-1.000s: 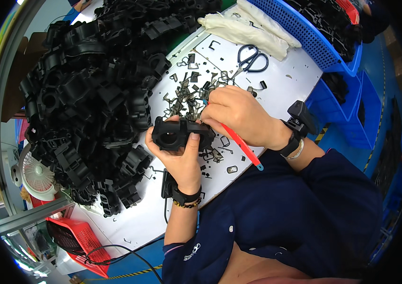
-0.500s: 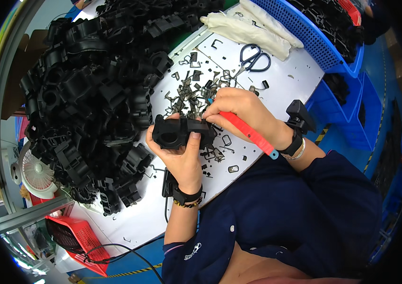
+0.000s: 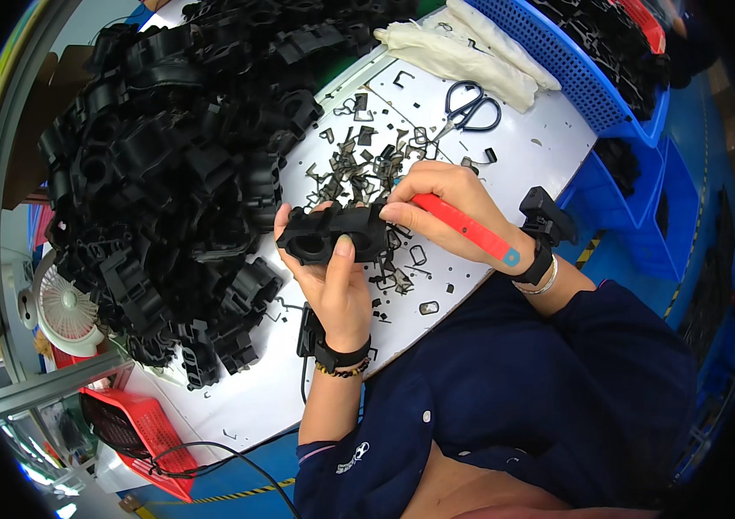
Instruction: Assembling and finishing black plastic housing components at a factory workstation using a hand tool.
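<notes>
My left hand [image 3: 338, 303] grips a black moulded plastic part [image 3: 362, 225] with round openings, thumb on its near face and fingers around its far side. In my right hand [image 3: 458, 203] is a flat red-handled tool [image 3: 476, 235] with a blue-grey end; the handle slants down toward my wrist. My right fingertips touch the right end of the part, and the tool's working tip cannot be made out. Beyond both hands lie small dark scraps and loops [image 3: 350, 169] scattered on the white table [image 3: 298, 381].
A large heap of black plastic parts [image 3: 169, 182] covers the left. Dark-handled scissors [image 3: 471, 108] and a cream cloth [image 3: 463, 56] lie at the back. Blue crates [image 3: 575, 78] stand at right; a red basket [image 3: 147, 424] and a white fan [image 3: 69, 303] are at left.
My left hand has tilted the black part, so its openings show at a different angle. My right hand and the red-handled tool have shifted slightly right.
</notes>
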The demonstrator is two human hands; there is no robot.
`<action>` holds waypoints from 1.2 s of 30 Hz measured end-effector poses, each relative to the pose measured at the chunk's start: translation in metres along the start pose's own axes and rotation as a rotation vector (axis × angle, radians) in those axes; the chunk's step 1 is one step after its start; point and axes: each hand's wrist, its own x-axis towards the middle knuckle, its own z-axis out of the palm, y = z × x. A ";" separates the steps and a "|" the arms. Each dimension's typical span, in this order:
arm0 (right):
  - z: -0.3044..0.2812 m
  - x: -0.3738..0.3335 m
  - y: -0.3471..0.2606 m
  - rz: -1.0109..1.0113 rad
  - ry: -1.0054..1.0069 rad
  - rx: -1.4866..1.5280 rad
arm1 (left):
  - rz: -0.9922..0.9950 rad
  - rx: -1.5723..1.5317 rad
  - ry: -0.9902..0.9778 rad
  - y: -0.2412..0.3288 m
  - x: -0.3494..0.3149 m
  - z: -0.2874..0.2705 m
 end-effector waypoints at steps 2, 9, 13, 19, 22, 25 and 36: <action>-0.003 0.001 -0.002 0.117 0.030 0.081 | -0.013 -0.116 -0.068 0.000 0.000 0.000; -0.014 0.004 0.004 0.264 0.135 0.134 | -0.107 0.033 -0.170 -0.008 0.003 -0.012; -0.017 0.004 -0.006 0.229 0.099 0.212 | -0.213 0.085 -0.275 -0.012 0.001 -0.010; -0.013 0.002 -0.007 0.077 0.117 0.207 | -0.076 0.251 -0.302 -0.005 0.001 0.003; -0.016 0.003 -0.012 0.058 0.122 0.220 | -0.224 0.127 -0.366 -0.010 0.002 -0.007; -0.024 0.003 -0.011 0.132 0.131 0.502 | -0.449 -0.189 -0.326 -0.001 -0.003 -0.007; -0.017 0.000 -0.007 0.231 0.131 0.630 | -0.399 -0.065 -0.199 -0.006 -0.001 -0.009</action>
